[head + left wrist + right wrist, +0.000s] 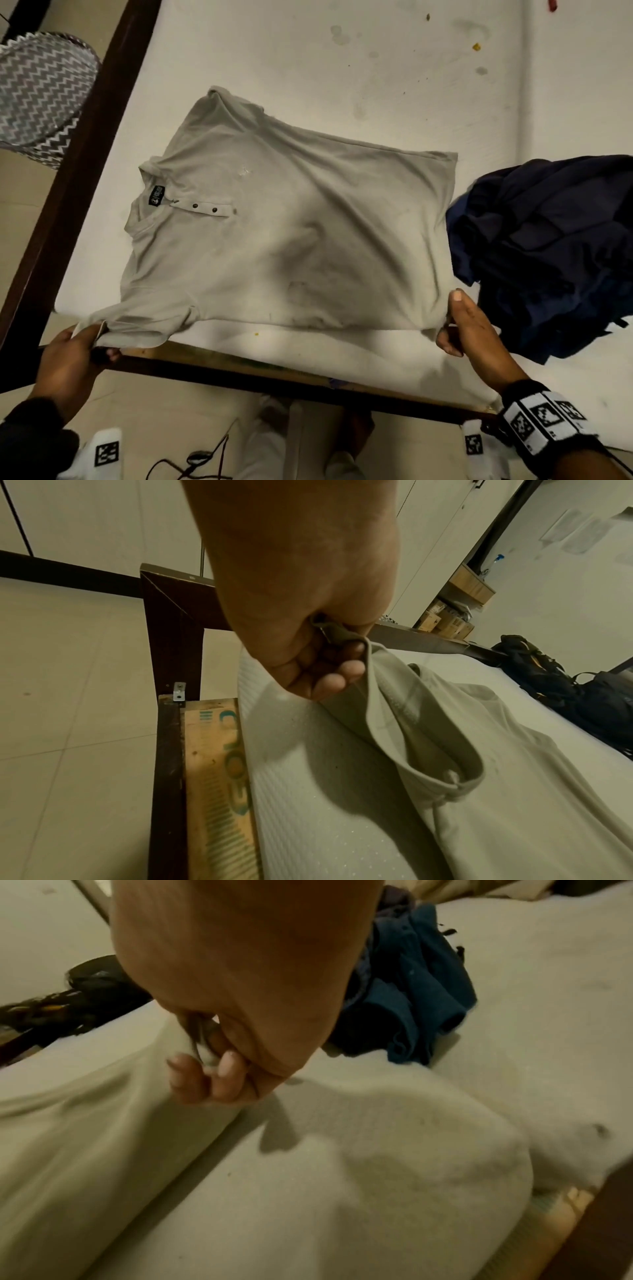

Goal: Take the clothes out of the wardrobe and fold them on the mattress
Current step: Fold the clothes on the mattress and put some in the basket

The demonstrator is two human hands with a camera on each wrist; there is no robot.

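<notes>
A grey polo shirt point(274, 233) lies spread front-up on the white mattress point(308, 51), collar toward the left. My left hand point(85, 346) pinches the near sleeve point(346, 637) at the mattress's front left corner. My right hand point(455, 329) pinches the shirt's near bottom hem corner point(192, 1047), thumb on top. Between the two hands the near edge of the shirt is pulled taut. A heap of dark navy clothes point(548, 253) sits on the mattress just right of the shirt, also seen as the navy heap point(411, 988) behind my right hand.
The dark wooden bed frame point(85, 171) runs along the left and front edges, with a wooden slat point(215, 777) showing beside the mattress. A zigzag-patterned basket point(41, 92) stands on the floor at left. Dark bags point(565, 685) lie past the mattress's far side. A cable point(205, 459) lies on the floor by my feet.
</notes>
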